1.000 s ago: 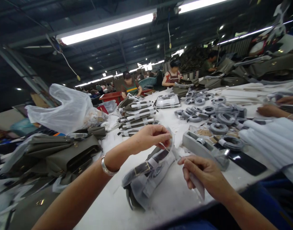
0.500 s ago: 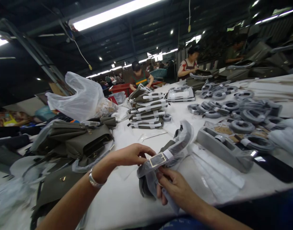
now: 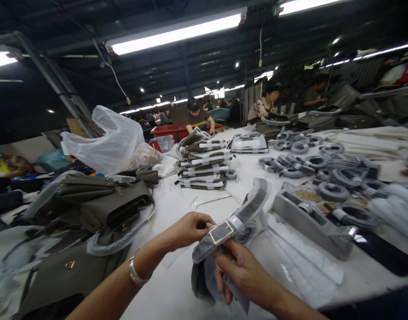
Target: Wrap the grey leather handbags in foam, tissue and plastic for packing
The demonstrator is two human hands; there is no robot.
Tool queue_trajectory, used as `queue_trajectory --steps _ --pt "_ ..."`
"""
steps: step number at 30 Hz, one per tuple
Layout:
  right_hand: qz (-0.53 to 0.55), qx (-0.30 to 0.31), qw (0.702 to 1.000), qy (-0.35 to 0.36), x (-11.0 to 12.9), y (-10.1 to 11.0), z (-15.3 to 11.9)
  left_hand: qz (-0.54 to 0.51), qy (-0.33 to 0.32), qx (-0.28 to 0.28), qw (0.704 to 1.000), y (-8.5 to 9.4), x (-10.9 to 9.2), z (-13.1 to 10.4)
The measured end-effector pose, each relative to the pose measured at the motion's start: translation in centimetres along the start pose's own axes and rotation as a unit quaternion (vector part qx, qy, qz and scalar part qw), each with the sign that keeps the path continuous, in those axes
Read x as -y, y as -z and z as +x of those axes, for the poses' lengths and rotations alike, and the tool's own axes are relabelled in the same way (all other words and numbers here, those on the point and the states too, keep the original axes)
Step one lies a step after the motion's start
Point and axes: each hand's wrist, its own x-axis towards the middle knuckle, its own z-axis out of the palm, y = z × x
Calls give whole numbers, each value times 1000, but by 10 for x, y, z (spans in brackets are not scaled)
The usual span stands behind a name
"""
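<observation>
A dark bag strap (image 3: 252,206) wrapped in clear plastic film lies in front of me, curving up and away. Its gold rectangular buckle (image 3: 222,232) faces up, with a short white band beside it. My right hand (image 3: 242,272) is closed around the strap from below, near the buckle, with some film trailing under the fingers. My left hand (image 3: 192,227) is closed in a pinch at the strap's left edge, just by the buckle; what its fingertips hold is too small to make out. A dark part of the strapped piece hangs below on the table side.
Olive handbags (image 3: 114,206) lie at left, beside a translucent plastic bag (image 3: 107,138). A stack of wrapped flat bags (image 3: 206,164) stands ahead. To the right are a grey tape dispenser (image 3: 310,222), coiled wrapped straps (image 3: 347,178), white sheets (image 3: 300,253) and a black phone-like slab (image 3: 384,253). Co-workers stand beyond.
The view has shifted slightly. My left thumb and fingers have drawn together at the strap's edge beside the buckle. My right hand keeps its hold underneath.
</observation>
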Motion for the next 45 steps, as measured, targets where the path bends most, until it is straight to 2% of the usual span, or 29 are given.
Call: queue_trajectory --steps 3,6,8,10,12,14,16,18,19,21,24,27,30,34,37,40,42,45 --pt "-34 -7 999 10 4 6 -7 -23 -6 -44 999 11 5 -12" --pt "-93 -26 995 20 3 13 -20 -70 1 -61 996 20 13 -32" --pt "-147 -35 988 31 -3 18 -31 -108 8 -68 992 19 18 -44" --pt "-233 -55 969 62 -12 23 -42 -178 2 -82 981 14 22 -52" --pt "-347 -97 923 132 -19 27 -51 -263 -29 -102 959 6 25 -56" --pt "-446 -136 852 237 -20 31 -56 -329 -68 -116 935 -1 26 -57" --pt "-504 -146 780 341 -13 33 -57 -355 -91 -117 923 -7 27 -56" --pt "-515 -132 739 414 0 30 -54 -356 -98 -119 922 -12 26 -54" --pt "-503 -120 737 436 6 28 -51 -340 -100 -120 927 -14 25 -53" --pt "-447 -104 771 441 16 20 -42 -283 -96 -118 947 -17 22 -49" --pt "-360 -133 860 336 25 8 -28 -187 -77 -110 973 -20 15 -44" --pt "-327 -174 903 216 31 2 -15 -130 -101 -138 977 -21 10 -39" --pt "-336 -181 910 159 37 2 -7 -121 -131 -158 971 -22 6 -40" --pt "-400 -169 887 156 39 4 0 -121 -131 -143 974 -28 -6 -44" --pt "-448 -168 860 179 36 6 5 12 -163 -164 973 -34 -17 -49" --pt "-470 -158 847 191 32 9 9 148 -205 -185 950 -38 -20 -52" --pt "-456 -128 860 189 31 10 10 200 -227 -193 933 -38 -17 -55" --pt "-369 -80 900 219 31 11 8 248 -239 -223 912 -36 -7 -61"
